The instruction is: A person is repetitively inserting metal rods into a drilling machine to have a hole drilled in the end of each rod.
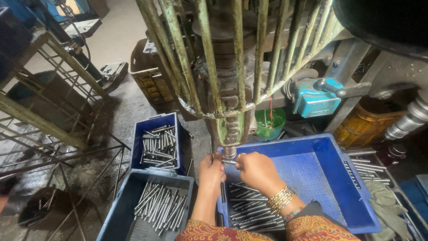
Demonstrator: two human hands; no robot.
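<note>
My left hand (211, 172) and my right hand (257, 171) meet under the machine's ram (230, 151), both pinching one short metal rod (230, 162) held level beneath it. The right wrist wears gold bangles. Below my hands a large blue tray (321, 178) holds a pile of similar metal rods (249, 207) in its near left part; much of that pile is hidden by my right forearm.
A small blue bin of rods (157, 142) and a grey-blue crate of rods (151, 203) stand on the floor at left. More rods (365, 167) lie right of the tray. A green wire guard (232, 58) hangs overhead. A green bucket (270, 122) and teal motor (314, 99) sit behind.
</note>
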